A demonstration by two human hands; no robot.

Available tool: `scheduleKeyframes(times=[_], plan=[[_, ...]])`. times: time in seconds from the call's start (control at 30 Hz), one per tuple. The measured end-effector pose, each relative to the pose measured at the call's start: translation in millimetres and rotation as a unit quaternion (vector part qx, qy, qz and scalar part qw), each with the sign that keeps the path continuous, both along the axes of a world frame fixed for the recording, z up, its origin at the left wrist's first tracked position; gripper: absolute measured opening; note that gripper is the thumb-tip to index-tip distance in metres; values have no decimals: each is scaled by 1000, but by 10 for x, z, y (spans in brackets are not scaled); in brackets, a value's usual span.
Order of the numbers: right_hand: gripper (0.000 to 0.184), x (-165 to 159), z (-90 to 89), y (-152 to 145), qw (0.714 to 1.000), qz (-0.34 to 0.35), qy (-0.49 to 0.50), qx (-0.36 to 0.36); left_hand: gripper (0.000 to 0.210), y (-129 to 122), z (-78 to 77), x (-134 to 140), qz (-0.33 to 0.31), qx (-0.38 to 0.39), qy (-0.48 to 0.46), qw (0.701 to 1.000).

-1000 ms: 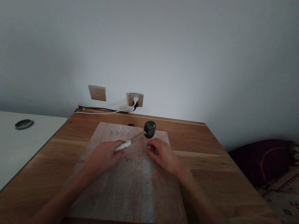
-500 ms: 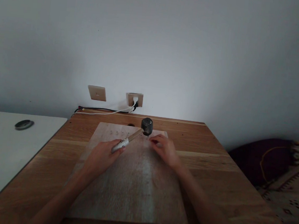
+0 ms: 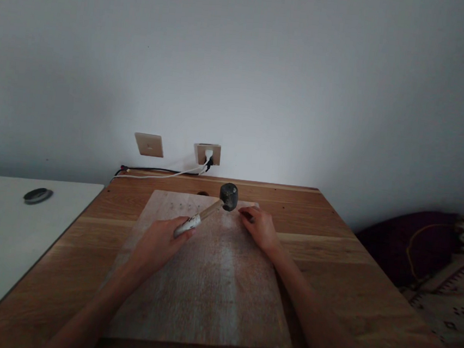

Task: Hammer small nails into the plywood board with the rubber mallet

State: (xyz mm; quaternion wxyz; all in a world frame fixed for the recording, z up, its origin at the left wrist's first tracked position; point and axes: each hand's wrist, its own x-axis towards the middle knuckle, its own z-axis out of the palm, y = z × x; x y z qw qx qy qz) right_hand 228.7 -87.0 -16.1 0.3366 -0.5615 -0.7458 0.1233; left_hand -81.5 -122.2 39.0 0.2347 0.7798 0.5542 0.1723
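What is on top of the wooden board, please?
Small nail-like pieces show in a row near the far edge of the wooden board. The left hand holds a mallet over it. Whatever the mallet, left hand or right hand covers cannot be seen.

A board point(image 3: 205, 286) lies on the tabletop point(image 3: 323, 251), before the wall socket point(image 3: 216, 154). Nails point(image 3: 180, 205) stand near its far edge, left of the mallet head point(image 3: 228, 196).

Both bare forearms point(image 3: 100, 303) reach forward, slanting inward. The person's left grip point(image 3: 160, 242) is curled firmly, knuckles up; the right grip point(image 3: 263, 229) is bent, its fingers gathered leftward.
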Motion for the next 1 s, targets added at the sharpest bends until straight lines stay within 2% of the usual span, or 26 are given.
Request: scheduleKeyframes(times=[0.2, 0.37, 0.5, 0.7, 0.87, 1.0], plan=[[23, 14, -63, 40, 1000, -3, -5, 0, 38, -21, 48, 58, -4, -11, 1, 1000], [18, -12, -45, 79, 1000, -17, -5, -7, 39, -9, 68, 120, -12, -11, 10, 1000], [5, -17, -35, 101, 998, -45, 4, -38, 37, 25, 46, 197, -26, -4, 13, 1000], [56, 203, -95, 65, 996, -64, 51, -31, 34, 53, -10, 306, -43, -3, 20, 999], [52, 316, -162, 29, 995, -70, 71, -15, 33, 40, 15, 368, -36, 1, 45, 998], [50, 343, -138, 7, 994, -78, 77, 16, 33, -134, 66, 386, -32, 13, 79, 996]])
